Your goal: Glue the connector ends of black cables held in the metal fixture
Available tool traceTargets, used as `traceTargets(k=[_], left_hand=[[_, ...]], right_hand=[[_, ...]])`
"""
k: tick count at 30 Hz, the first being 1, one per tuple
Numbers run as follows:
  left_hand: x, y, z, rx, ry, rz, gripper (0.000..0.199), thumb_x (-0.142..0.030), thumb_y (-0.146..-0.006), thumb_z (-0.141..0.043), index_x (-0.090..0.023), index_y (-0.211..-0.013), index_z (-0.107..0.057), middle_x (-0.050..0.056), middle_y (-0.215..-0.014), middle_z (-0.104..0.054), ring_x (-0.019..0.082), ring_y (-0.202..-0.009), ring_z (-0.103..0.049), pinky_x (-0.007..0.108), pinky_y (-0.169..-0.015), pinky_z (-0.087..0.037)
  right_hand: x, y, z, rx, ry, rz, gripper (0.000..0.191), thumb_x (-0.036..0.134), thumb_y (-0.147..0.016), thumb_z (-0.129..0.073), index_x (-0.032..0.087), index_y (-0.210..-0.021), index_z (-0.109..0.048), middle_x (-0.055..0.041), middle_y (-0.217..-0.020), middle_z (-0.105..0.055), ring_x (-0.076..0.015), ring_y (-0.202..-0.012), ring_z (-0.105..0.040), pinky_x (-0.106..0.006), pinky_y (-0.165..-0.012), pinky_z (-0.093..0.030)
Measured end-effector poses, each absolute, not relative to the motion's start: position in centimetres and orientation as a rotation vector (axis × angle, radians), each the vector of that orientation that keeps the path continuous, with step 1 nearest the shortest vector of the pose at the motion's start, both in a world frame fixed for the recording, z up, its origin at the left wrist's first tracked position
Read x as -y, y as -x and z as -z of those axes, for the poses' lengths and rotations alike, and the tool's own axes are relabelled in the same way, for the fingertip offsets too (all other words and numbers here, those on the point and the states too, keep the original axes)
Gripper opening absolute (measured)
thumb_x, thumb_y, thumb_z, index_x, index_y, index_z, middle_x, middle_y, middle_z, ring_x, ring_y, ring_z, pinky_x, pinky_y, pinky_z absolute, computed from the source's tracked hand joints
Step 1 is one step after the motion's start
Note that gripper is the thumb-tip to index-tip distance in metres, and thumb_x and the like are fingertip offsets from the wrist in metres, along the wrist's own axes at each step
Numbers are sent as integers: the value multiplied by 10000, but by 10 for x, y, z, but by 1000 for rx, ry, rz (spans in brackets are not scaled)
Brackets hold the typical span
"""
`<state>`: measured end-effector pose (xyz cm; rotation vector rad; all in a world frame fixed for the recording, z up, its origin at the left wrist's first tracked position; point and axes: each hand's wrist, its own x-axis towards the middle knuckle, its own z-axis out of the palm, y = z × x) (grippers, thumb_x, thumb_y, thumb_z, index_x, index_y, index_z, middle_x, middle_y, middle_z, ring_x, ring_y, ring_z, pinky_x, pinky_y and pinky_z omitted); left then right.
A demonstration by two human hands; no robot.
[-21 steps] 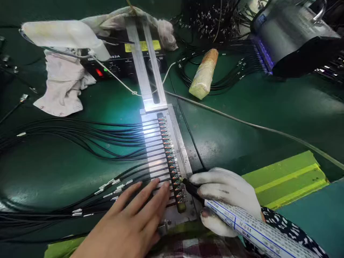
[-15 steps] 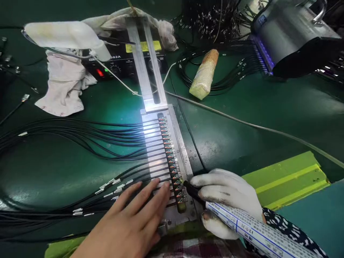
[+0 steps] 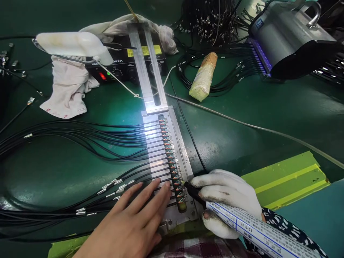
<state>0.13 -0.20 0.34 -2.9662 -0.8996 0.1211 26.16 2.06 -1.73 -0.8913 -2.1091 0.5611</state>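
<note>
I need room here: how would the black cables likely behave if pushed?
The black cables would probably flex rather than stay rigid, since they curve loosely across the table. They might tangle, as many lie bunched. Pushing could also tug their ends lined up on the metal fixture.

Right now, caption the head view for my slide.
Gloved right hand holds a tube at the jig; bare left hand lies over the cables.
</note>
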Motion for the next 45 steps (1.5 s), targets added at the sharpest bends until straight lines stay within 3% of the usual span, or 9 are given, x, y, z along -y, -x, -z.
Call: traceTargets(k=[24, 33, 42, 45], left_hand=[[3, -1, -2, 979, 3008, -23, 433, -428, -967, -442, -234, -1329, -579, -3, -1413, -562, 248, -1271, -489, 385, -984, -366], [4, 1, -6, 974, 3031, -107, 498, -404, -936, -509, -200, -1390, -514, 16, -1470, -499, 265, -1303, -462, 387, -1000, -392], [5, -2, -6, 975, 3031, -104, 454, -394, -955, -475, -198, -1357, -549, 39, -1471, -497, 275, -1327, -441, 415, -1032, -338], [9, -3, -4, 1019, 3053, -48, 384, -391, -975, -432, -252, -1281, -616, 19, -1444, -530, 262, -1313, -467, 426, -1073, -272]], right_hand=[[-23, -261, 16, 2096, 914, -565, 142, 314, -856, -590, 179, -892, -615, -77, -913, -760, -197, -838, -741, -305, -731, -612], [-25, -260, 15, 2076, 907, -551, 148, 305, -862, -577, 167, -868, -629, -89, -892, -758, -199, -832, -744, -294, -723, -608], [-26, -259, 15, 2058, 928, -512, 151, 319, -859, -585, 177, -888, -626, -84, -895, -758, -203, -824, -743, -297, -693, -611], [-20, -262, 13, 2068, 919, -481, 135, 323, -884, -569, 197, -915, -607, -84, -931, -754, -201, -813, -740, -308, -694, -612]])
